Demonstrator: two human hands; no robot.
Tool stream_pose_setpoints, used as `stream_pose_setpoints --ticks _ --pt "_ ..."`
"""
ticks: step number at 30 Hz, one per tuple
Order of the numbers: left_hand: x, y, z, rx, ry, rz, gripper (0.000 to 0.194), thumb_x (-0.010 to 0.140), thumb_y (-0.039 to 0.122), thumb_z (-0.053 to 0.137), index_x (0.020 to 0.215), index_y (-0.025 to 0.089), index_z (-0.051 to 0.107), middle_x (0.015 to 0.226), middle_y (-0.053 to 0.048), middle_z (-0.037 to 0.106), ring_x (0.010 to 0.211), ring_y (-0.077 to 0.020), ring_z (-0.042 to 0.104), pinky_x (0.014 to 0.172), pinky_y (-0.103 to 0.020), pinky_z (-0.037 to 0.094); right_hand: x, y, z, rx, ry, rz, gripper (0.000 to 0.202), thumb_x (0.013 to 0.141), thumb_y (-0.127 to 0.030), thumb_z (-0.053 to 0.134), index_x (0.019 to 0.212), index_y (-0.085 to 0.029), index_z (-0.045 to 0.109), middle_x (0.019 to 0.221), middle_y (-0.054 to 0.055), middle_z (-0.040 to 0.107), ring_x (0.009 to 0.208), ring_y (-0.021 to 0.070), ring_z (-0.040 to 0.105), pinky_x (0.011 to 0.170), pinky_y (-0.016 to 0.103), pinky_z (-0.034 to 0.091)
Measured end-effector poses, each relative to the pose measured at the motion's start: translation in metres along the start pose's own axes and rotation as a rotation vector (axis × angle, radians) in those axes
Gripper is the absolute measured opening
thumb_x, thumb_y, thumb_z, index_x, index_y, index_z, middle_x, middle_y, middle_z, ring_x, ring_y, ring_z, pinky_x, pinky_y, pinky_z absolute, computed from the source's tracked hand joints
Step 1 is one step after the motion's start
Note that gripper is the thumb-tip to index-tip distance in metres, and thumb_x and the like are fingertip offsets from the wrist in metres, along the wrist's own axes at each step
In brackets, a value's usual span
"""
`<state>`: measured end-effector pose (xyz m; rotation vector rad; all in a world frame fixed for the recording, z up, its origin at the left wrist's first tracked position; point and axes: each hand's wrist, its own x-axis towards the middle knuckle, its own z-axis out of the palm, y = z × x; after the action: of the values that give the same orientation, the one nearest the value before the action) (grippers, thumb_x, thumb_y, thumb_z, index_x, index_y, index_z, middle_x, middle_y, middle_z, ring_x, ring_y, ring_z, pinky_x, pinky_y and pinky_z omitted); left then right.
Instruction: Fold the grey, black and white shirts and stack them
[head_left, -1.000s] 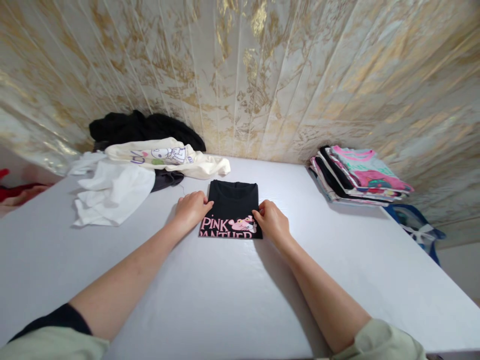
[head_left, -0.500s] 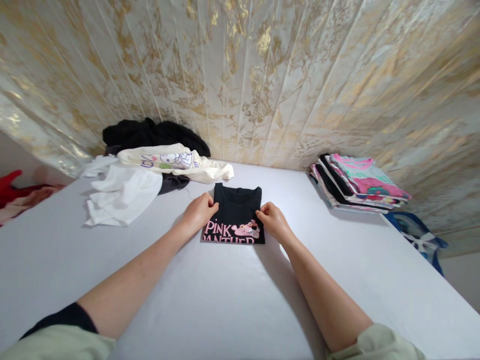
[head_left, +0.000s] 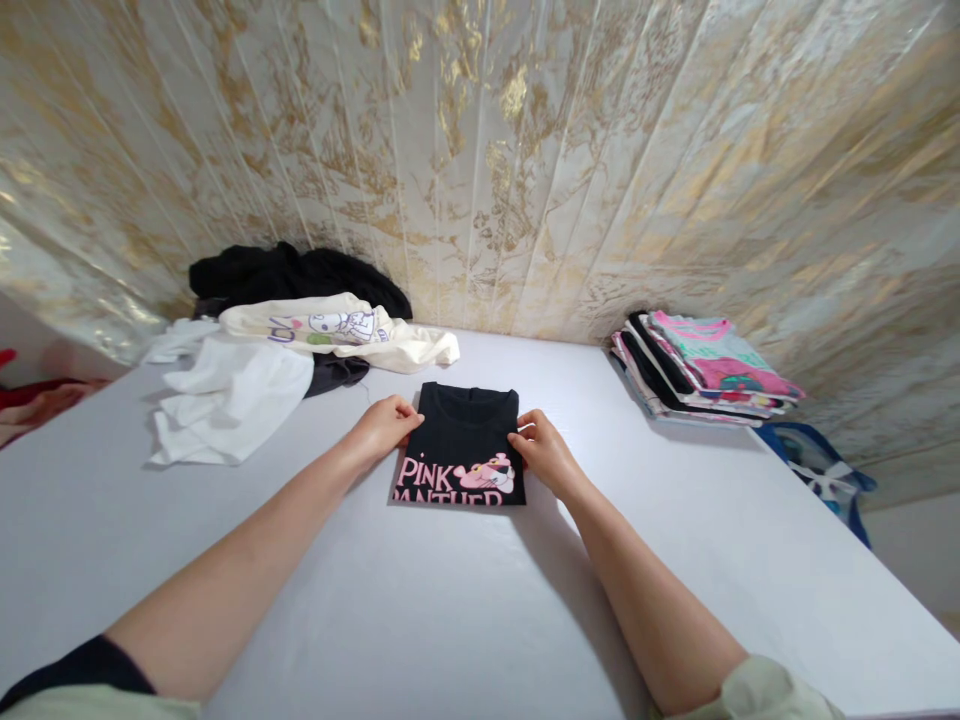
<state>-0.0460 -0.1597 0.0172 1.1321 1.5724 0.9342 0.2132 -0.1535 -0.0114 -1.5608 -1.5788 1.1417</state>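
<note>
A folded black T-shirt (head_left: 465, 435) with pink lettering and a pink cartoon panther lies in the middle of the table, its neckline toward the wall. My left hand (head_left: 390, 425) pinches the shirt's left edge between thumb and fingers. On the opposite edge, my right hand (head_left: 541, 448) grips the cloth the same way, thumb on top. The fingers under the fabric are partly hidden.
Unfolded clothes lie at the back left: a white garment (head_left: 232, 395), a cream printed one (head_left: 341, 325) and a black one (head_left: 292, 275). A stack of folded shirts (head_left: 709, 365) stands at the back right. Beyond the table's right edge is a blue-trimmed bag (head_left: 821, 475).
The view has shifted slightly, so the table's contents appear a little lower and further left. Both hands still hold the T-shirt's sides, and its upper edge looks flatter.
</note>
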Motion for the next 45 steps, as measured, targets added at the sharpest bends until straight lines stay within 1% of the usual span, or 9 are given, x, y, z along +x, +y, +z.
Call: stream_pose_setpoints --ticks 6,14,19,26,30,33,36,39,45 --pt "-0.009 0.007 -0.003 -0.169 -0.248 -0.137 0.033 0.071 0.038 0.077 0.082 0.014 0.058 0.071 -0.005 0.07 0.065 -0.0161 0.066 0.063 -0.027 0.052 -0.01 -0.014 -0.016 0.252 -0.019 0.207 0.041 0.081 -0.029 0.065 0.116 -0.021 0.043 0.067 -0.005 0.057 0.053 0.0106 0.056 0.05 0.022 0.048" --pt "-0.003 0.007 0.0 -0.235 -0.293 -0.192 0.034 0.069 0.045 0.076 0.077 0.013 0.066 0.074 -0.005 0.07 0.064 -0.011 0.062 0.06 -0.021 0.046 -0.014 -0.022 -0.01 0.424 -0.167 0.251 0.019 0.084 -0.035 0.062 0.08 -0.017 0.055 0.066 -0.002 0.056 0.053 0.0074 0.052 0.049 0.018 0.044" --pt "-0.004 0.004 0.004 -0.198 -0.28 -0.125 0.033 0.064 0.038 0.079 0.07 0.015 0.056 0.061 0.002 0.062 0.055 -0.0082 0.056 0.052 -0.018 0.039 -0.013 -0.017 -0.006 0.274 -0.185 0.188 0.023 0.075 -0.033 0.066 0.091 -0.017 0.062 0.073 0.0 0.065 0.059 0.0122 0.057 0.049 0.021 0.041" --pt "-0.005 0.0 0.017 -0.136 -0.164 -0.03 0.028 0.072 0.033 0.07 0.075 0.018 0.046 0.06 0.005 0.058 0.054 -0.0101 0.057 0.05 -0.019 0.043 -0.005 -0.004 -0.005 0.161 0.094 0.077 0.03 0.076 -0.045 0.063 0.089 -0.019 0.058 0.071 0.001 0.067 0.067 0.0182 0.063 0.055 0.026 0.047" --pt "-0.008 0.001 0.021 -0.077 -0.102 -0.008 0.026 0.076 0.032 0.066 0.075 0.019 0.044 0.056 0.007 0.053 0.051 -0.0106 0.055 0.048 -0.021 0.044 -0.009 -0.005 -0.007 0.213 -0.031 0.169 0.027 0.078 -0.035 0.064 0.097 -0.02 0.052 0.072 0.001 0.068 0.063 0.0166 0.064 0.055 0.026 0.047" --pt "-0.012 0.004 0.019 -0.058 -0.201 -0.049 0.026 0.074 0.034 0.068 0.081 0.018 0.049 0.063 0.003 0.06 0.057 -0.0139 0.06 0.051 -0.023 0.046 -0.011 -0.006 -0.009 0.199 -0.08 0.114 0.039 0.077 -0.024 0.062 0.113 -0.02 0.048 0.075 -0.001 0.068 0.067 0.0169 0.065 0.059 0.027 0.049" --pt "-0.015 0.005 0.017 -0.069 -0.324 -0.016 0.029 0.072 0.032 0.071 0.09 0.015 0.056 0.073 0.0 0.065 0.062 -0.0136 0.062 0.054 -0.023 0.046 -0.011 -0.007 -0.01 -0.027 0.02 0.024 0.06 0.078 -0.023 0.059 0.134 -0.019 0.037 0.066 -0.005 0.06 0.06 0.0163 0.061 0.056 0.026 0.046" --pt "-0.018 0.004 0.022 -0.115 -0.3 0.017 0.03 0.073 0.032 0.071 0.092 0.015 0.057 0.075 0.001 0.063 0.06 -0.0104 0.059 0.053 -0.02 0.044 -0.013 -0.012 -0.012 -0.242 0.133 -0.062 0.067 0.082 -0.023 0.054 0.143 -0.02 0.028 0.067 -0.006 0.056 0.056 0.0155 0.058 0.057 0.026 0.042" --pt "-0.031 0.009 0.046 -0.276 -0.26 -0.018 0.028 0.076 0.032 0.072 0.092 0.015 0.057 0.077 0.0 0.063 0.057 -0.0077 0.058 0.053 -0.019 0.047 -0.033 -0.038 -0.003 -0.532 0.202 -0.351 0.023 0.088 -0.02 0.044 0.106 -0.025 0.056 0.09 0.002 0.058 0.075 0.0173 0.058 0.066 0.027 0.041"
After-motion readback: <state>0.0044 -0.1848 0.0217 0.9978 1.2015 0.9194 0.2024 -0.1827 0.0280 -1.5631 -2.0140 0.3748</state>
